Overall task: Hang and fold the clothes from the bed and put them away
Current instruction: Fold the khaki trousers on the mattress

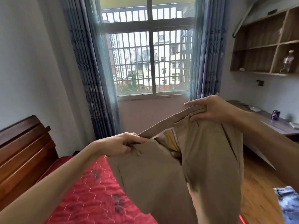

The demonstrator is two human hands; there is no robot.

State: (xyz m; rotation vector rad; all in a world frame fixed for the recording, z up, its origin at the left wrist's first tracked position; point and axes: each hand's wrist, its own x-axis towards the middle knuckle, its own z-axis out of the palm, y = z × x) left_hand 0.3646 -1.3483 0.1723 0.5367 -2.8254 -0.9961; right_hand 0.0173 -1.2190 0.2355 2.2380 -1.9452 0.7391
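1. Khaki trousers (178, 167) hang above the bed (90, 199) in the head view, waistband up and legs dropping over its red quilt.
2. The left hand (124, 145) pinches one waistband end. The right hand (210, 110) grips the other end, held higher.
3. A blurred denim garment (289, 206) shows right of the bed, and a can (276, 115) stands on the worktop (275, 126) beyond.

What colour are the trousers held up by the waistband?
Khaki tan trousers, clearest in the head view.
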